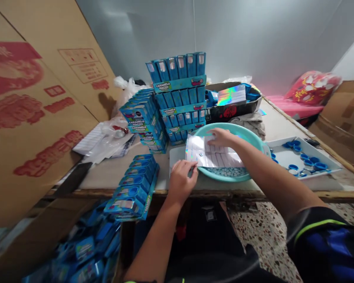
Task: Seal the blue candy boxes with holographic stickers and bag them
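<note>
A shiny white sheet (218, 159), ruled into strips and with a rainbow sheen at its left edge, lies across a turquoise basin (247, 133). My left hand (183, 176) pinches the sheet's lower left corner between thumb and finger. Over the sheet's upper part, my right hand (221, 138) has its fingers bent together against the surface; anything between the fingertips is too small to make out. Many small pale blue candies (228, 172) show in the basin below the sheet's lower edge.
Blue candy display boxes are piled in a tall stack (181, 96) and a shorter stack (147, 122). One filled tray (132, 186) overhangs the table's front edge. A white tray (336, 169) holds blue caps at right. A large carton (47, 98) stands left; a box (233, 112) sits behind the basin.
</note>
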`<state>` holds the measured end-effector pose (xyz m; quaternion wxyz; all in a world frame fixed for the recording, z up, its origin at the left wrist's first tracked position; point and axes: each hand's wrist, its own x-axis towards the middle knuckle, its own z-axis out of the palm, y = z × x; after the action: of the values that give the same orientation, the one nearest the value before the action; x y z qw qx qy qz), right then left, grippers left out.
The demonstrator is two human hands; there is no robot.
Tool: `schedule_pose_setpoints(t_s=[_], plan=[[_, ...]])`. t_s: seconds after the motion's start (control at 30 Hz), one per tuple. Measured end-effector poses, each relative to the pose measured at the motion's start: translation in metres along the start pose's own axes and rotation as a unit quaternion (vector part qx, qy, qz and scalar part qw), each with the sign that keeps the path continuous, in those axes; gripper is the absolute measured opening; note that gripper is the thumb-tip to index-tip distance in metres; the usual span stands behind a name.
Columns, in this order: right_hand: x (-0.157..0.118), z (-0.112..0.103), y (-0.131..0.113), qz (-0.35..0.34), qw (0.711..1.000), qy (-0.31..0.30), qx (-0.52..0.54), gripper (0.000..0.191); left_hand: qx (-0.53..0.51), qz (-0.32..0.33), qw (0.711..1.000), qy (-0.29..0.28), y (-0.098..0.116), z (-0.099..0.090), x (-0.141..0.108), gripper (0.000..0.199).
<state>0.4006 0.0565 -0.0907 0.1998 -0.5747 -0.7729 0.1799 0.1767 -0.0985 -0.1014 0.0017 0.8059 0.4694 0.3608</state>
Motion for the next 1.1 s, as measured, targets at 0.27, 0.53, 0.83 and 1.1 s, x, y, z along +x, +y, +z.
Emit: schedule_pose_setpoints(t_s=[0.27,0.53,0.83,1.1], plan=[[-0.099,-0.029,-0.056,-0.293,0.947,0.127,-0.029,0.021,0.147,0.033,0.980,0.129,0.032,-0.067,0.003,0.062],[-0.169,-0.004,-0.056,-0.265,0.963,0.029,0.036,0.016,-0.048,0.042,0.977,-0.203,0.017,-0.058,0.002,0.018],[-0.190,0.044,-0.046,-0.227,0.959,0.165,0.028,0.033,0.123,-0.014,0.969,-0.212,0.012,-0.022,0.030,0.061],[-0.191,0.051,-0.049,-0.188,0.963,0.187,0.054,0.029,0.070,-0.026,0.983,-0.169,0.009,-0.018,0.024,0.027]])
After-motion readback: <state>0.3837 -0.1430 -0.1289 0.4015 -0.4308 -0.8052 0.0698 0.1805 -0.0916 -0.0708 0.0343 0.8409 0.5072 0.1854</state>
